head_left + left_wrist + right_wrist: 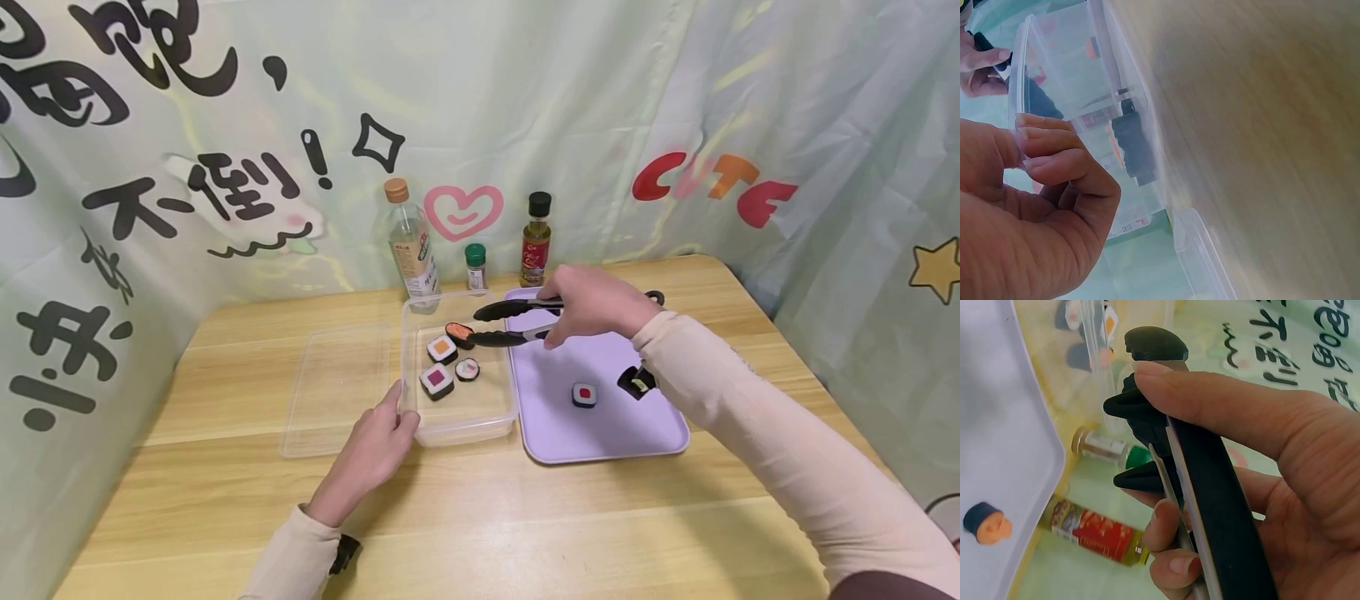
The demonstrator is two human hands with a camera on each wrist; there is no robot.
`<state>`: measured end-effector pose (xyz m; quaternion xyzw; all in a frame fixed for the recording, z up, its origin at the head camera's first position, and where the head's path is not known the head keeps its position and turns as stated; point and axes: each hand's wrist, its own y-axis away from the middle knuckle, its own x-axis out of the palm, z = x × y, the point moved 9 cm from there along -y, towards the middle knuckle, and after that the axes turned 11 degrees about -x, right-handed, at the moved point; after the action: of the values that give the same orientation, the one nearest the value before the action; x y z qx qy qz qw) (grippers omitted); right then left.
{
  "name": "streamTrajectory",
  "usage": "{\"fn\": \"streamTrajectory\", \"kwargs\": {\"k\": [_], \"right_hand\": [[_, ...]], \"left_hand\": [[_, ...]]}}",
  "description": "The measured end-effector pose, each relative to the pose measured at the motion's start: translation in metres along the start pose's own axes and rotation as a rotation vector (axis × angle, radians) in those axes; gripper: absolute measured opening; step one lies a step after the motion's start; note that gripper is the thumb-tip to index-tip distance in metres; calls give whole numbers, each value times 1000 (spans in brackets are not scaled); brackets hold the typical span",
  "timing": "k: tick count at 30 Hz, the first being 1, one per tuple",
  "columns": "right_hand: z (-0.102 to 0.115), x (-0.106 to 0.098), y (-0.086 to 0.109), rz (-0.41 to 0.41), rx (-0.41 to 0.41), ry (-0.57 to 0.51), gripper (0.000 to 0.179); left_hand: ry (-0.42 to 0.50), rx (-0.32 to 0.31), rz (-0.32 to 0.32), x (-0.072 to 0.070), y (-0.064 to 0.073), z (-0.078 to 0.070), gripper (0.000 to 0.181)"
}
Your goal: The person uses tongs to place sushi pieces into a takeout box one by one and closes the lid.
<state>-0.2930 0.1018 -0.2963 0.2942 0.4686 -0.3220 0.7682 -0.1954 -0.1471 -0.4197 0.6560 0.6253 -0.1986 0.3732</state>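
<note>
My left hand (380,442) pinches the near left rim of a clear plastic container (480,429) between thumb and fingers. Several sushi pieces lie inside: an orange-topped one (459,334), an orange-centred roll (442,349), a purple-centred roll (437,381) and a small round roll (467,370). Above the container, my right hand (596,304) grips black-tipped tongs (498,311). Their tips stand apart, the lower one overlapping the orange-topped piece in the head view. A red-centred roll (584,395) sits on the purple tray (555,446); the right wrist view also shows an orange-topped piece (988,524) there.
The clear lid (337,392) lies flat left of the container. Behind stand a tall bottle with an orange cap (412,250), a small green-capped jar (476,267) and a black-capped oil bottle (536,246). A printed curtain (585,100) hangs at the table's back edge.
</note>
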Motion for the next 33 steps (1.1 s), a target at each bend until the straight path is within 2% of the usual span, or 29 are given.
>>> {"fn": "streamTrajectory", "kwargs": {"k": [6, 17, 26, 33], "right_hand": [[-17, -8, 12, -13, 34, -50, 60], [-53, -22, 32, -85, 102, -73, 70], [-92, -16, 48, -110, 139, -78, 74], [-115, -6, 59, -100, 157, -105, 56]], "left_hand": [[13, 0, 4, 0, 0, 1, 64], [26, 0, 10, 0, 1, 1, 64], [28, 1, 9, 0, 1, 1, 64], [20, 3, 7, 0, 1, 0, 64]]}}
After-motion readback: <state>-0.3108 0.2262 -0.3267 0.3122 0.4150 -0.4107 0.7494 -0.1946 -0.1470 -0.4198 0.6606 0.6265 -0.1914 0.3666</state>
